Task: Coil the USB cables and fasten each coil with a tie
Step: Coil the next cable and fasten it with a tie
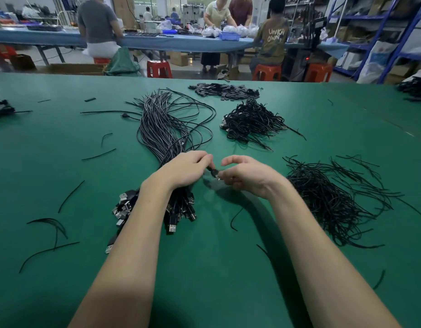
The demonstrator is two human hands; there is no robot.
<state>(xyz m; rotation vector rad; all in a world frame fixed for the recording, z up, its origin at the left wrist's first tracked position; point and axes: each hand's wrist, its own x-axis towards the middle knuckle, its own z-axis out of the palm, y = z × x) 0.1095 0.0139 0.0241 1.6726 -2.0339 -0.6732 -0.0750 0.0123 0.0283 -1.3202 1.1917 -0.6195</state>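
The green worktop (63, 162) carries a long bundle of USB cables (162, 129) at its middle. Right of the bundle lies a loose heap of ties (334, 202); beyond that, a pile of coiled cables (249, 121). At the bundle's near end, the left hand (188, 168) pinches one plug (213, 172), and the right hand (245, 175), fingers curled, touches its tip.

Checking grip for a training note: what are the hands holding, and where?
Both the left hand and right hand pinch one USB cable at its plug end.
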